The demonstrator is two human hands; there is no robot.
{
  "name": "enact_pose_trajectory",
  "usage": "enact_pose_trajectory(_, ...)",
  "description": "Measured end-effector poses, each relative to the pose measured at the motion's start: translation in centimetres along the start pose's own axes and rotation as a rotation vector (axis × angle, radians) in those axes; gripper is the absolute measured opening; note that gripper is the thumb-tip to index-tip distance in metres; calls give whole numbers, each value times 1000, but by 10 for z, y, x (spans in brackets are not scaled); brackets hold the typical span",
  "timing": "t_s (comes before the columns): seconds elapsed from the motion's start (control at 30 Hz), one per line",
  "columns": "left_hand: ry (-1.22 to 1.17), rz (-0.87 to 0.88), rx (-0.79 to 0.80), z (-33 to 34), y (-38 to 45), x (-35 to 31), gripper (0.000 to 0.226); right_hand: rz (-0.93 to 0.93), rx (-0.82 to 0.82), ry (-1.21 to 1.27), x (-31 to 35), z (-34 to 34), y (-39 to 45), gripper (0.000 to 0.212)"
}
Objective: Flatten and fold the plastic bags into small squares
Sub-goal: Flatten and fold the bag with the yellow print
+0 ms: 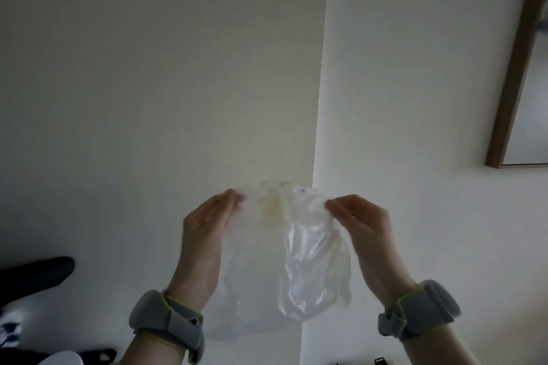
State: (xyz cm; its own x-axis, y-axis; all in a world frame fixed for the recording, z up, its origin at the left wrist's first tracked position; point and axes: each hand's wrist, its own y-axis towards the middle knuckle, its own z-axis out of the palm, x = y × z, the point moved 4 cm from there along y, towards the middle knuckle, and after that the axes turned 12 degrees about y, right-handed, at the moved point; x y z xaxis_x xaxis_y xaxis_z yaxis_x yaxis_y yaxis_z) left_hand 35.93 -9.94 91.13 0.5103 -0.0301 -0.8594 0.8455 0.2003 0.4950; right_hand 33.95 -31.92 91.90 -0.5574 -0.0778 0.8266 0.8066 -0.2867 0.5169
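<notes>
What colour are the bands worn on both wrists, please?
Grey wrist bands with yellow-green edging, head view.

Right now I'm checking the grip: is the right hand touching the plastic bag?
Touching. The head view shows the right hand pinching the top edge of the plastic bag, which hangs between it and the left hand.

A clear, crinkled plastic bag (284,252) hangs upright in mid-air, top edge stretched wide.

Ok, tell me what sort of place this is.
Probably a room in a home, though little shows. Both hands hold a clear plastic bag up against plain white walls meeting at a corner, and a brown wooden frame, perhaps a mirror's or a door's, stands at the right.
</notes>
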Motion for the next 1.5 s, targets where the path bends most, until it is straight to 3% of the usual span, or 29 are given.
enact_pose_trajectory(0.13,179,96,-40,-17,13,3,21,-93,-68,-124,10,-24,13,11)
enact_pose_trajectory(0.27,373,237,-10,-14,19,-5,25,-263,-30,-616,12,-22,19,9)
enact_pose_trajectory(0.33,478,352,31,-9,20,-13,23,-299,-58,-789,19,-20,16,31)
enact_pose_trajectory(0.4,582,465,99,0,18,-19,14,-449,11,-760,31,0,8,43)
enact_pose_trajectory(0.47,606,513,166,15,15,-18,16,-550,218,-755,34,36,-3,37)
enact_pose_trajectory(0.53,584,498,192,25,12,-17,20,-479,357,-709,23,63,-9,23)
enact_pose_trajectory(0.63,567,477,202,22,10,-15,15,-299,304,-534,10,65,-1,6)
enact_pose_trajectory(0.73,648,311,124,-7,17,6,47,-286,164,-442,8,43,15,10)
enact_pose_trajectory(0.8,803,25,160,-24,21,27,61,-265,104,-364,11,30,24,11)
enact_pose_trajectory(0.83,760,-182,244,-26,18,38,57,-257,87,-347,13,27,27,10)
enact_pose_trajectory(0.9,330,-478,414,-16,7,50,44,-255,76,-346,16,24,30,9)
enact_pose_trajectory(1.0,-66,-591,458,-8,5,58,24,-251,94,-333,17,25,33,5)
enact_pose_trajectory(1.13,-108,-619,537,-2,3,70,24,-188,79,-203,19,18,38,5)
enact_pose_trajectory(1.3,-16,-307,643,7,-3,69,67,-243,-3,-255,27,9,49,17)
enact_pose_trajectory(1.33,-39,-256,628,10,-4,63,68,-244,-25,-265,29,7,52,16)
enact_pose_trajectory(1.43,10,-97,517,13,-2,50,39,-216,-69,-242,29,6,55,6)
enact_pose_trajectory(1.5,224,23,491,13,-3,49,49,-189,-88,-181,35,4,57,4)
